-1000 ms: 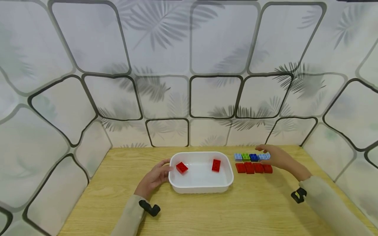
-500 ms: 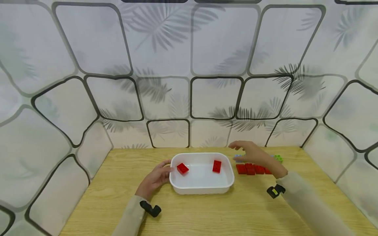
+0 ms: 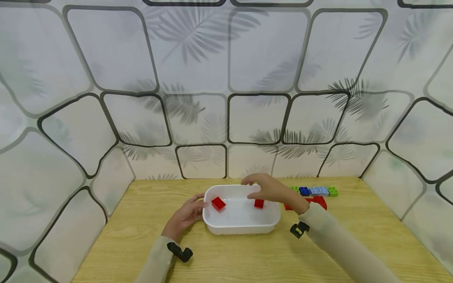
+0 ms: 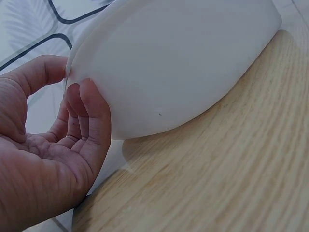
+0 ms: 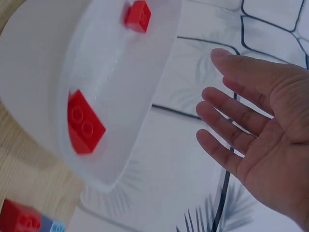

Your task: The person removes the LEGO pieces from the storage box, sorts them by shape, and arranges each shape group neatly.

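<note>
A white plastic tub [image 3: 240,229] with rounded corners stands on the table, holding two red toy bricks, one on the left [image 3: 218,204] and one on the right [image 3: 259,203]. At the tub's left end my left hand [image 3: 186,215] pinches the rim; in the left wrist view the thumb lies at the rim and the fingers bend against the outer wall. My right hand [image 3: 270,188] hovers over the tub's back right part with relaxed, spread fingers. Its palm [image 5: 275,159] holds nothing in the right wrist view. It partly covers the right brick.
Right of the tub, a back row of small bricks [image 3: 314,191] in green, dark blue and light blue sits on the wooden table [image 3: 233,255]. Before it lies a row of red bricks [image 3: 320,202], mostly hidden by my right wrist. Patterned fabric walls [image 3: 198,161] enclose the table.
My right hand has moved left from the right end of the brick rows to above the tub, staying empty. My left hand, the tub and the bricks in it stay put.
</note>
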`<state>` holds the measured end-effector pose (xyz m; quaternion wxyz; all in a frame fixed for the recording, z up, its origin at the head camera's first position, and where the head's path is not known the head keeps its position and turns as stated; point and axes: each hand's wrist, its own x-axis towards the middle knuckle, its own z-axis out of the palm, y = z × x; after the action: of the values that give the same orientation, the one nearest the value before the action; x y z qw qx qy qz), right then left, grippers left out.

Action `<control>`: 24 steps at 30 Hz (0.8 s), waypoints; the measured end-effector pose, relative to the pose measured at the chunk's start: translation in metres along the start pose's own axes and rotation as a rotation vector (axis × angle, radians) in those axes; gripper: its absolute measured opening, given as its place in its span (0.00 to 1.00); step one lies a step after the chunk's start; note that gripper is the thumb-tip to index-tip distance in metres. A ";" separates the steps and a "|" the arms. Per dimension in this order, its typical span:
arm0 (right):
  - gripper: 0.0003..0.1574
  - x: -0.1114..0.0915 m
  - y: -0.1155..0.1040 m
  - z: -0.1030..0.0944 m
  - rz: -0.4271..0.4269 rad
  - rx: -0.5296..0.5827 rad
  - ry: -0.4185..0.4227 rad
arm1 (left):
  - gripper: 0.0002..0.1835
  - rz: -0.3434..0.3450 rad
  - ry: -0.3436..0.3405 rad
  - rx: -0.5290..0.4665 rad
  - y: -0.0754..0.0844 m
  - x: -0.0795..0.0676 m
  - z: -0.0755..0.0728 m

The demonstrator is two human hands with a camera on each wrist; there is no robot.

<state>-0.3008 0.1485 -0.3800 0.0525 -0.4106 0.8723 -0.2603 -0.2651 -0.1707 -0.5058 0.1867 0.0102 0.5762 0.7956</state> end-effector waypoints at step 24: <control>0.25 0.067 -0.026 0.058 -0.046 -0.080 -0.140 | 0.20 0.006 -0.022 -0.025 0.001 0.001 0.000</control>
<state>-0.3095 0.0616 -0.4086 0.0907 -0.4494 0.8666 -0.1971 -0.2665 -0.1709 -0.5050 0.1905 0.0184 0.5643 0.8031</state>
